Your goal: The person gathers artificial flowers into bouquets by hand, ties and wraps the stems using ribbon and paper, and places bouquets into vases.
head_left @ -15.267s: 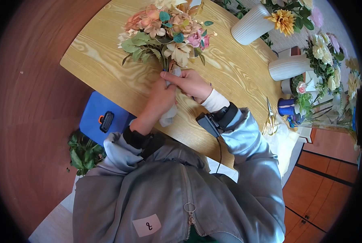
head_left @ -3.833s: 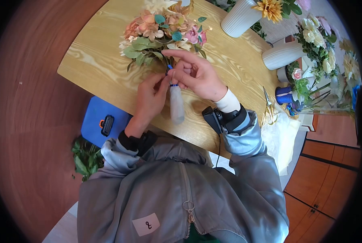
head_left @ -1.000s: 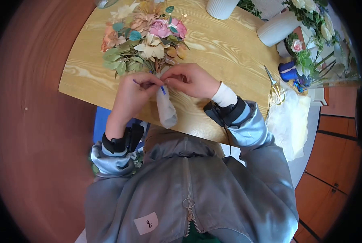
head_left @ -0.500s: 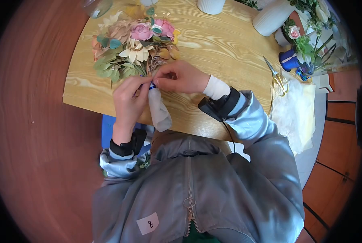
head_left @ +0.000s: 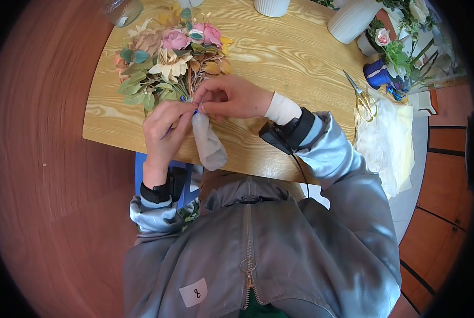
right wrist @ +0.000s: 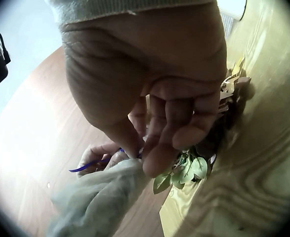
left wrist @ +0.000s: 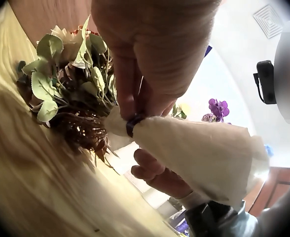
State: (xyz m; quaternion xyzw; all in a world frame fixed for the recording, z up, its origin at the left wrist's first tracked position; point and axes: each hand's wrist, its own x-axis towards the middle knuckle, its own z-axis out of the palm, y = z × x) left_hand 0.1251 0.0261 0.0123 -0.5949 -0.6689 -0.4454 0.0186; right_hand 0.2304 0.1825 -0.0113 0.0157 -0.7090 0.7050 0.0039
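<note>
scissors (head_left: pixel 360 96), white vases (head_left: pixel 350 21) (ribbed), blue spool (head_left: pixel 377 79)

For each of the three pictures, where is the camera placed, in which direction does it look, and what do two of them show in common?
Head: looks down from above at the table, bouquet, both hands, sleeves and jacket.
Left wrist: sits under the left hand, looking along it to the wrapped stems and blue tie.
Right wrist: sits under the right hand, looking at its fingers pinching the wrap; the left fingers show beyond.
Shared: all views show the wrapped stems.
</note>
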